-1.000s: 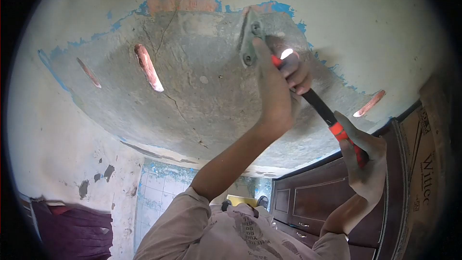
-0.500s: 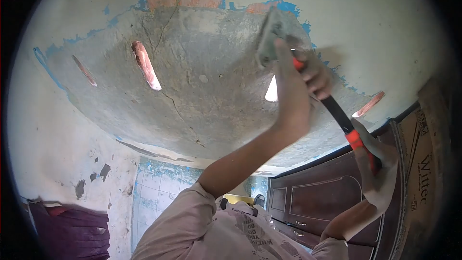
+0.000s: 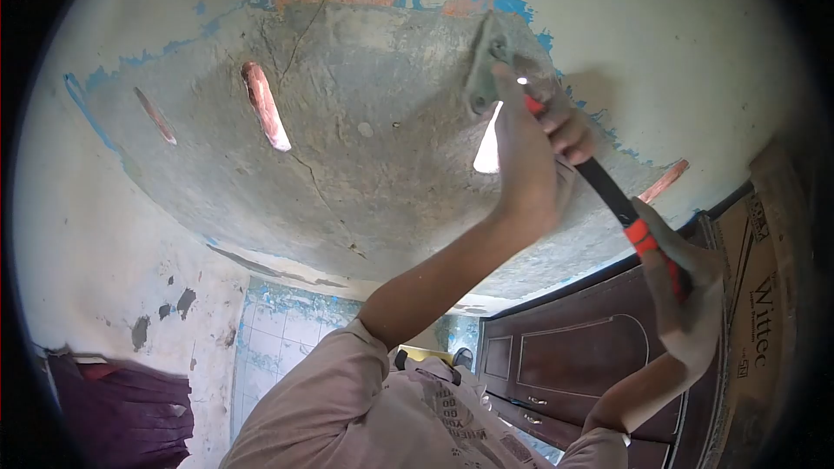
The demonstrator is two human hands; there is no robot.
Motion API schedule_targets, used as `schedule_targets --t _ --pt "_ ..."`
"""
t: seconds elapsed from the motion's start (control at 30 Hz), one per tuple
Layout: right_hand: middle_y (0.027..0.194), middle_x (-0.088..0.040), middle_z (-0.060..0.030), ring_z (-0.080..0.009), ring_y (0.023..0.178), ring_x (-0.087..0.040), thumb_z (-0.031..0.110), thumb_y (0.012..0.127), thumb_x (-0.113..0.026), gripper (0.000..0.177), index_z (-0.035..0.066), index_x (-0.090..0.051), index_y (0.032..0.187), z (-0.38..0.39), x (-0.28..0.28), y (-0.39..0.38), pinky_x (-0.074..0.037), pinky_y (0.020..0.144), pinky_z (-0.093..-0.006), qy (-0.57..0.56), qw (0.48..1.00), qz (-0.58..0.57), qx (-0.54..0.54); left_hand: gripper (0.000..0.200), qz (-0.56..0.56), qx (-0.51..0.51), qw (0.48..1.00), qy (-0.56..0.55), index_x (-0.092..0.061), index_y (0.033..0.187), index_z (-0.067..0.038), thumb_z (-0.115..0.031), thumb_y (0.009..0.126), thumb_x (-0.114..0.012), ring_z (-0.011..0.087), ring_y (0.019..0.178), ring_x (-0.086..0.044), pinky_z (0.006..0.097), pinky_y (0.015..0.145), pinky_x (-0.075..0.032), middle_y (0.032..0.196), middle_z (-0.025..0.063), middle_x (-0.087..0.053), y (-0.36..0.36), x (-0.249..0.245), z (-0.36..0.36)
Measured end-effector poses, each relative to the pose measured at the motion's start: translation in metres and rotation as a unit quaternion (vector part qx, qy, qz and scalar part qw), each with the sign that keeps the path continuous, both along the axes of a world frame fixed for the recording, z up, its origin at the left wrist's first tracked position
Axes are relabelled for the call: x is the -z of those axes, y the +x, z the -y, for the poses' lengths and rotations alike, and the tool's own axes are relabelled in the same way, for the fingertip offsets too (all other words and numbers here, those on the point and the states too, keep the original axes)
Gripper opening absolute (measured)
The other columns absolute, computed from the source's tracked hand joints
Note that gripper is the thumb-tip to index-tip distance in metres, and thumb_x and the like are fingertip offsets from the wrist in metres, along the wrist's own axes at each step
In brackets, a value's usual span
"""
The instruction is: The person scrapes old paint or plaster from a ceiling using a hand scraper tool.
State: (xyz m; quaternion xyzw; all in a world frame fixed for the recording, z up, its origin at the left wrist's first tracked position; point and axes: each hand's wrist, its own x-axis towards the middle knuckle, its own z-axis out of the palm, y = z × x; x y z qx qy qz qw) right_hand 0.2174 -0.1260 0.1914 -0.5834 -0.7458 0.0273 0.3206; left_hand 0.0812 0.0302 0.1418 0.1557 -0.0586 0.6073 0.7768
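Observation:
My left hand [image 3: 547,126] is closed around the upper part of a scraper-like tool [image 3: 608,193] with a black shaft and red grip bands. Further down, my right hand [image 3: 686,287] wraps the black-and-red end of its handle. The tool's flat grey head, with round bolt-like marks, lies against or very close to the bare grey plaster [image 3: 373,182]; contact cannot be told for certain. Beside my left wrist, a bright slot [image 3: 489,152] in the wall is partly covered by my arm. My fingers hide where the head joins the shaft.
Peeling blue paint [image 3: 512,7] edges the plaster. Another slot [image 3: 265,104] opens at left. Below right stand a dark wooden cabinet [image 3: 582,356] and a cardboard box [image 3: 756,313]. A purple curtain [image 3: 122,417] hangs lower left.
The wall has shifted slightly upward in view. Both hands keep their hold on the tool, which has moved a little; more of the bright slot beside my left wrist shows.

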Motion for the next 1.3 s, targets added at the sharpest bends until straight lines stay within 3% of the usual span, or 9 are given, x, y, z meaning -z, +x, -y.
schedule_targets --t 0.23,0.4,0.5,0.63,0.67,0.8,1.07,1.17,1.3 --pt "0.055 -0.033 0.0034 -0.0027 0.051 -0.031 -0.003 0.093 -0.057 0.044 0.006 -0.064 0.136 -0.002 -0.005 -0.011 -0.023 0.05 -0.0237 0.011 0.999 0.047 -0.003 0.048 -0.016 -0.04 0.999 0.019 -0.038 0.086 -0.015 -0.06 0.104 -0.041 0.0074 0.051 -0.03 0.0245 0.048 -0.03 0.064 -0.0055 -0.029 -0.006 0.0 -0.009" --pt "0.055 -0.033 0.0059 -0.0023 0.051 -0.029 -0.004 0.091 -0.059 0.046 0.007 -0.064 0.136 0.003 -0.007 0.009 -0.022 0.049 -0.0234 -0.011 1.0 -0.003 0.009 0.044 0.017 -0.011 0.999 -0.03 -0.04 0.088 -0.014 -0.055 0.105 -0.043 0.0053 0.052 -0.029 0.0213 0.044 -0.027 0.065 -0.0058 -0.031 0.008 -0.011 0.004" --pt "0.055 -0.033 0.0057 -0.0022 0.051 -0.029 -0.002 0.092 -0.06 0.045 0.009 -0.065 0.135 -0.011 -0.006 -0.015 -0.022 0.049 -0.023 0.001 1.0 0.0 0.002 0.044 -0.012 -0.108 0.994 -0.015 -0.04 0.089 -0.013 -0.054 0.105 -0.044 0.0055 0.053 -0.029 0.021 0.045 -0.027 0.066 -0.005 -0.031 -0.015 -0.011 -0.005" --pt "0.056 -0.032 0.0048 -0.0028 0.052 -0.03 0.0 0.092 -0.062 0.043 0.01 -0.066 0.134 -0.013 -0.009 -0.02 -0.023 0.048 -0.0229 -0.012 1.0 -0.006 0.002 0.043 0.028 -0.07 0.997 0.001 -0.041 0.089 -0.013 -0.053 0.106 -0.044 0.0054 0.053 -0.03 0.021 0.047 -0.029 0.065 -0.005 -0.032 -0.022 -0.001 -0.013" --pt "0.055 -0.034 0.0043 -0.0024 0.051 -0.031 -0.001 0.093 -0.06 0.044 0.009 -0.064 0.135 -0.011 -0.014 -0.015 -0.024 0.049 -0.0231 -0.011 1.0 0.019 -0.001 0.05 0.002 -0.079 0.997 0.003 -0.036 0.088 -0.015 -0.062 0.103 -0.04 0.0069 0.052 -0.03 0.0239 0.045 -0.03 0.065 -0.0062 -0.031 -0.016 0.0 -0.015" --pt "0.055 -0.038 0.0025 -0.0026 0.05 -0.035 -0.003 0.092 -0.056 0.044 0.004 -0.064 0.135 0.0 -0.018 -0.002 -0.025 0.048 -0.0234 0.013 0.999 0.048 -0.004 0.05 0.005 -0.001 1.0 -0.016 -0.035 0.089 -0.016 -0.064 0.102 -0.041 0.0076 0.051 -0.031 0.0247 0.046 -0.031 0.064 -0.0066 -0.03 -0.001 -0.015 -0.004" --pt "0.055 -0.037 0.0022 -0.0028 0.05 -0.035 -0.004 0.092 -0.057 0.044 0.004 -0.064 0.135 -0.002 -0.012 -0.008 -0.024 0.048 -0.0239 0.017 0.998 0.063 0.0 0.052 -0.008 -0.048 0.998 -0.03 -0.033 0.087 -0.016 -0.066 0.101 -0.042 0.0079 0.052 -0.032 0.0263 0.047 -0.033 0.064 -0.0056 -0.03 -0.007 -0.006 -0.004" --pt "0.053 -0.036 0.0008 -0.0031 0.049 -0.035 -0.001 0.093 -0.058 0.043 0.006 -0.064 0.135 0.005 -0.023 -0.015 -0.025 0.048 -0.0244 -0.009 0.998 0.06 0.029 0.047 0.002 0.005 0.999 -0.031 -0.039 0.085 -0.016 -0.059 0.103 -0.045 0.0066 0.053 -0.03 0.0209 0.049 -0.03 0.065 -0.006 -0.031 -0.004 -0.013 0.002" --pt "0.051 -0.036 0.0 -0.0041 0.047 -0.036 -0.001 0.092 -0.059 0.045 0.007 -0.064 0.136 0.008 -0.019 -0.028 -0.027 0.046 -0.0258 0.013 0.993 0.109 0.042 0.045 0.018 0.026 0.999 -0.015 -0.04 0.086 -0.016 -0.057 0.103 -0.045 0.006 0.053 -0.031 0.0215 0.048 -0.03 0.064 -0.006 -0.031 -0.021 -0.008 -0.002"
